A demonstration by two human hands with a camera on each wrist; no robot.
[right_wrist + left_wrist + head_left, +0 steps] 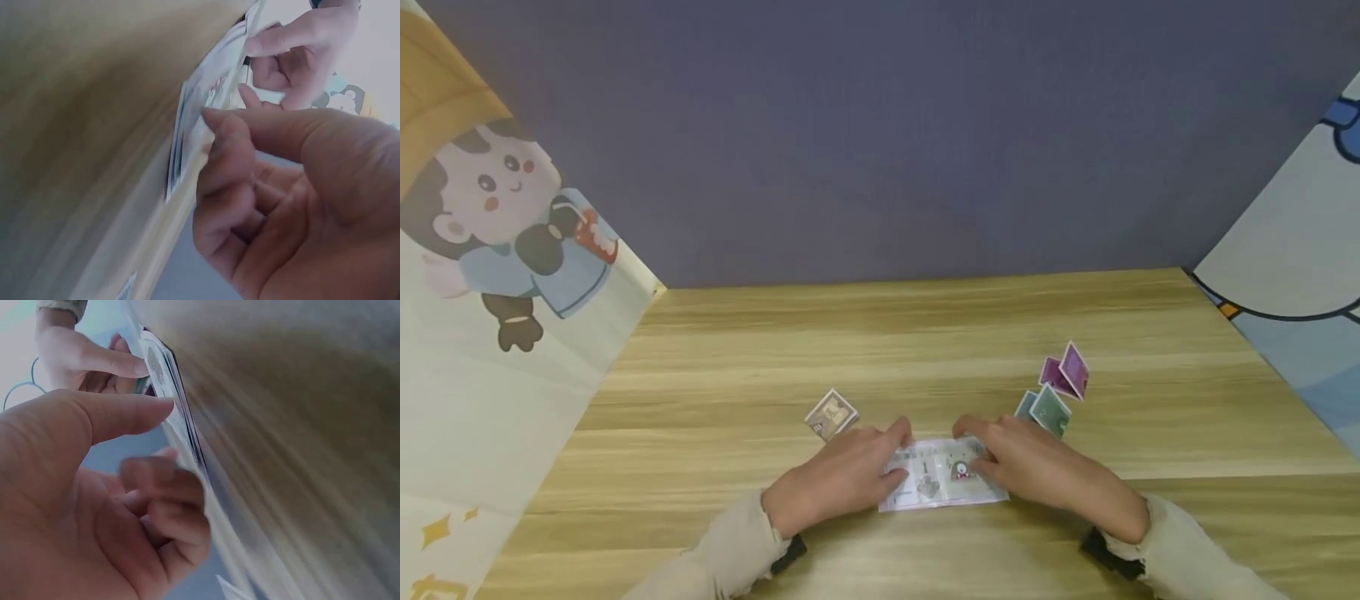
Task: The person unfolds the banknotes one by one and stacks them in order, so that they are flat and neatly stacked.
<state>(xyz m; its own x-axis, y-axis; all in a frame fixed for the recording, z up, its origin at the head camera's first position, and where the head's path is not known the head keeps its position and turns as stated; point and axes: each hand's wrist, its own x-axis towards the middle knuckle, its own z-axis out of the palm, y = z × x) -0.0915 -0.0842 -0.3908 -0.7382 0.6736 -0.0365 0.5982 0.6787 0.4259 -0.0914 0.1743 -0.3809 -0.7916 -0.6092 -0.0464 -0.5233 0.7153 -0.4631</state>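
A pale lilac paper note (928, 487), printed with a 1 and a small cartoon animal, lies across the front middle of the wooden table. Both wrist views show several thin layers along its edge. My left hand (842, 479) holds its left end, thumb on the printed face and index finger bent at the far edge. At the other end is my right hand (1037, 462), its thumb on the print and its fingers curled by the far edge. In the left wrist view the left thumb (134, 414) meets the paper; the lower fingers are blurred.
A brown folded note (831, 414) lies just beyond the left hand. Beyond the right hand, a green folded note (1051, 410) and a purple one (1075, 369) stand partly open. A dark panel (887, 150) rises behind the table (850, 333), with printed cartoon panels at both sides.
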